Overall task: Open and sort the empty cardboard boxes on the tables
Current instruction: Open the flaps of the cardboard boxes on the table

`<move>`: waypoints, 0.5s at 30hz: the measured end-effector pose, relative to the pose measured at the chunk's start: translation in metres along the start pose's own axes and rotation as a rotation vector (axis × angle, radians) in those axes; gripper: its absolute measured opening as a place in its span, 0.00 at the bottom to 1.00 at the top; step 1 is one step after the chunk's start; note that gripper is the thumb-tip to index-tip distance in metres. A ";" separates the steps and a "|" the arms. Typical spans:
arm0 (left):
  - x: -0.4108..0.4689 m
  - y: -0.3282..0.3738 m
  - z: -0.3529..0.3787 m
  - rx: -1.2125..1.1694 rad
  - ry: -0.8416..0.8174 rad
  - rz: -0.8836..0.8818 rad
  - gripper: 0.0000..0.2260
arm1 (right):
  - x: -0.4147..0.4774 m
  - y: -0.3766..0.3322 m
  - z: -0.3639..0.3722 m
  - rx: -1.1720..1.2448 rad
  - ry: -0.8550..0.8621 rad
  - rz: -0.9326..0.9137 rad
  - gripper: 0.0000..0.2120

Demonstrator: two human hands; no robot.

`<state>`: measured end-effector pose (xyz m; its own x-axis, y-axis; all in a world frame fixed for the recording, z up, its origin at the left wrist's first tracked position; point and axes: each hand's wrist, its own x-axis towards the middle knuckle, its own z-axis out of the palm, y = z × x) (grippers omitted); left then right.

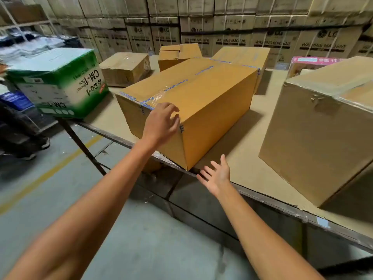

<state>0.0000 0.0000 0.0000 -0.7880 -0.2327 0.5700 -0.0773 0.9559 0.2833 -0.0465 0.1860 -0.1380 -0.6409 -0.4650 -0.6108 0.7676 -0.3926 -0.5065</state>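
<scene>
A long orange-brown cardboard box [203, 102], taped shut with clear and blue-printed tape, lies at an angle on the table [248, 150] with its near corner at the table's front edge. My left hand [161, 125] hovers at the box's near end by the top edge, fingers loosely curled and holding nothing. My right hand [217, 174] is spread flat with straight fingers just in front of the box's near corner, over the table edge, not touching the box.
A large brown box [323, 142] stands at the right. A green and white box [58, 81] overhangs the table's left end. Smaller brown boxes [125, 67] and a pink box [310, 63] stand further back. Stacked washing machine cartons [232, 33] form the back wall.
</scene>
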 end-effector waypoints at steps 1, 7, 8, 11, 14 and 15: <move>0.011 -0.003 0.005 -0.034 -0.039 -0.013 0.11 | 0.008 -0.001 0.004 -0.026 0.025 -0.003 0.36; 0.051 -0.016 0.036 0.095 -0.364 -0.129 0.37 | 0.054 0.000 0.023 -0.160 0.110 0.055 0.31; 0.051 -0.018 0.042 0.125 -0.400 -0.159 0.42 | 0.058 0.001 0.027 -0.185 0.108 0.056 0.28; 0.046 -0.019 0.056 0.222 -0.440 -0.178 0.43 | 0.078 0.006 0.037 -0.268 0.121 0.031 0.15; 0.038 -0.024 0.060 0.190 -0.377 -0.196 0.38 | 0.091 0.010 0.041 -0.346 0.119 0.030 0.15; 0.036 -0.025 0.060 0.165 -0.343 -0.216 0.38 | 0.092 0.009 0.042 -0.334 0.112 0.048 0.17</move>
<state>-0.0630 -0.0219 -0.0329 -0.8982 -0.3841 0.2137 -0.3373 0.9141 0.2251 -0.0989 0.1068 -0.1728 -0.6139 -0.3790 -0.6924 0.7677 -0.0828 -0.6354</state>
